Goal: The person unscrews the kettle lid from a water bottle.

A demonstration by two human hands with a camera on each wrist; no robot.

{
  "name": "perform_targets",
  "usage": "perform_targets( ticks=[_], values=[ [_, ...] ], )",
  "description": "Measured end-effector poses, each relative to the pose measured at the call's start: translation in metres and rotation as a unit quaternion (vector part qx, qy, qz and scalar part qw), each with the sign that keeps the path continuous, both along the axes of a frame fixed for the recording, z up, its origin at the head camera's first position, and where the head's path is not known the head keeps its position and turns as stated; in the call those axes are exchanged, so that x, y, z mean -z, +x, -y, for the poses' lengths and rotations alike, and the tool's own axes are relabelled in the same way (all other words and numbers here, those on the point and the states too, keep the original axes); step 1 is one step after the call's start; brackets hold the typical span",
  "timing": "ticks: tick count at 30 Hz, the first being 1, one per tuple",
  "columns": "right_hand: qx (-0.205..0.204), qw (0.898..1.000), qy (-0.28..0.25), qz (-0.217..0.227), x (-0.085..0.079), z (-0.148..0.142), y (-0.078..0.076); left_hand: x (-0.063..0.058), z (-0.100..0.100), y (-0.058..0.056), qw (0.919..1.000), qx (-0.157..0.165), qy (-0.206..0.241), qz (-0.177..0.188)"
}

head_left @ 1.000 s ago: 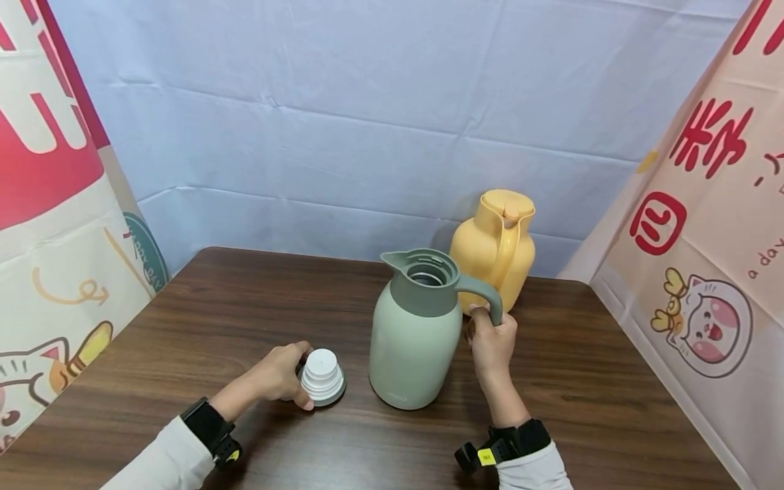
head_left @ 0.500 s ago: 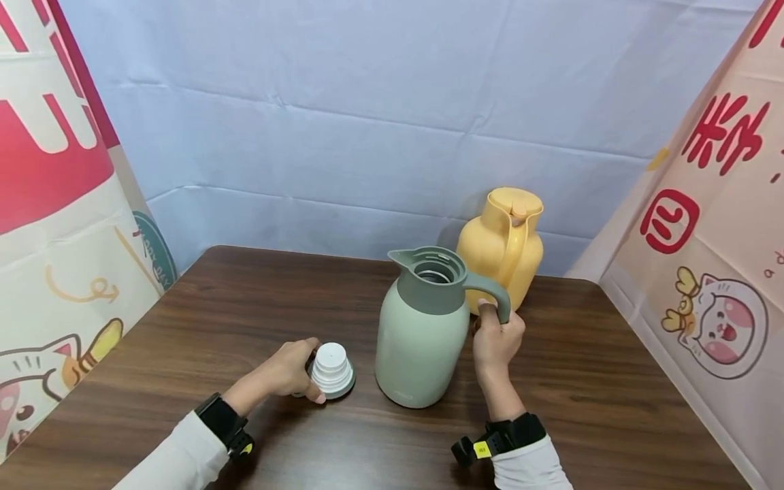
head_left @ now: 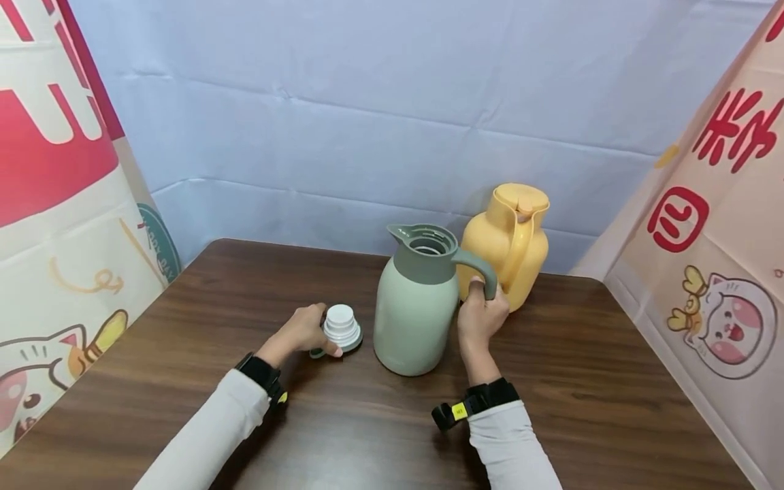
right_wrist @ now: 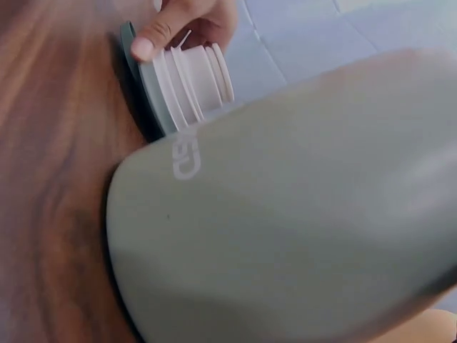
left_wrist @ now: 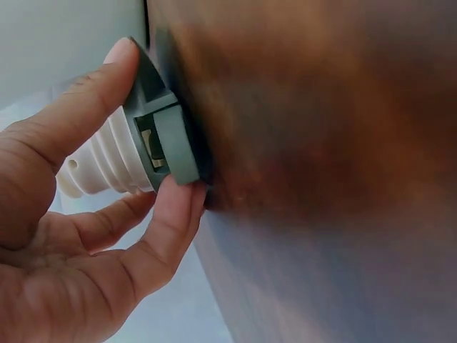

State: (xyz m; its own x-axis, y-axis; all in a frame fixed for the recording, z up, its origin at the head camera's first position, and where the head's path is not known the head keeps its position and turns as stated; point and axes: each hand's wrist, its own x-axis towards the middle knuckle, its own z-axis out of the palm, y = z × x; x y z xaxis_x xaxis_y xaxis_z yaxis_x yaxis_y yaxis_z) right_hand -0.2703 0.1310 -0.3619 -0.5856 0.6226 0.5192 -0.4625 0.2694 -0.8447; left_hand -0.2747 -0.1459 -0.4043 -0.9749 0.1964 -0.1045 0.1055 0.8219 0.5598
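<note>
The person's left hand (head_left: 306, 329) is partly closed, with the thumb along one side of a lid (head_left: 343, 328) and the fingers on the other, so the lid is pinched between them. The lid sits just beyond those fingertips, on the side toward the right hand, turned over so that its white stopper (head_left: 340, 316) points up and its green cap (left_wrist: 177, 143) faces down at the bench (head_left: 367, 435). The left wrist view does not settle whether the cap touches the wood all round.

The right hand (head_left: 482, 316) is curled round the lower part of the handle (head_left: 474, 261) of a green jug (head_left: 410, 316). The jug's body stands upright between the two hands, just to the left of the right hand; its mouth (head_left: 427, 246) is uncovered and its spout (head_left: 399, 232) points away from that hand. The lid is close beside the jug's base.

Beyond the right hand, behind the green jug's handle, stands a yellow jug (head_left: 480, 241) with its handle turned toward the person. Past both hands, a pale blue cloth (head_left: 367, 102) hangs behind the bench. Each wrist wears a black strap, with a white sleeve (head_left: 214, 422) below it.
</note>
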Motion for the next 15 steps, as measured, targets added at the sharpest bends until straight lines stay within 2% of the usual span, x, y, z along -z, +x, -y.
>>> perform_targets(
  ticks=[6,11,15],
  values=[
    [0.027,1.000,-0.011,-0.002,-0.001,0.013,-0.025,-0.004,0.000,-0.024,0.9996,-0.020,0.001,0.018],
    [0.038,0.999,-0.012,0.003,-0.002,0.022,-0.044,-0.003,-0.003,-0.042,0.9988,-0.044,0.019,0.014],
    [0.059,0.998,-0.012,0.024,-0.004,0.029,-0.058,-0.001,-0.009,-0.054,0.9970,-0.064,0.036,0.023]
  ],
)
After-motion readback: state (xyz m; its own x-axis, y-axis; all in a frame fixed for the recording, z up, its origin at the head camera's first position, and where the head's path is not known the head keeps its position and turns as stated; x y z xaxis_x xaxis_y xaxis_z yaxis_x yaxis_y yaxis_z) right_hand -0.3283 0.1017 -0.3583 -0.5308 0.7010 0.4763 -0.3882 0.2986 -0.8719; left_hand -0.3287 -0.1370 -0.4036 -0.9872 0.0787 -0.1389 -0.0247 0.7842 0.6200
